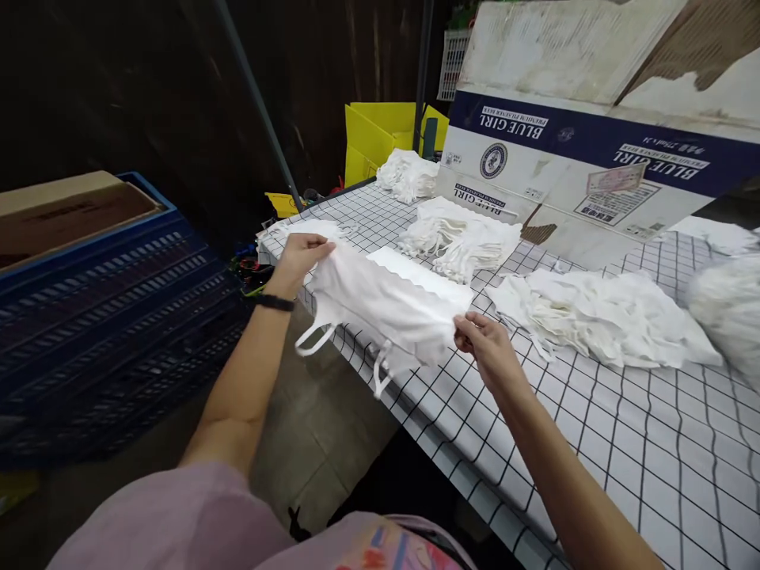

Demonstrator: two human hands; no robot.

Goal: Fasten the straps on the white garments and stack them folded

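Stretched between my two hands is a white camisole (380, 305), its thin straps dangling below over the table's edge. My left hand (305, 257), with a dark band on the wrist, pinches one corner. At the opposite corner, my right hand (482, 342) grips the cloth between thumb and fingers. Just behind the camisole lies a flat white piece (424, 277), partly covered by it. Farther back is a stack of white garments (463, 233), and a loose pile of white garments (606, 317) lies to the right of my right hand.
A black-and-white checked cloth (641, 443) covers the table. A large cardboard box (570, 150) stands at the back. More white garments (408, 174) sit near a yellow box (380, 131). Blue crates (119, 332) stand on the left, and a white bundle (730, 309) is at far right.
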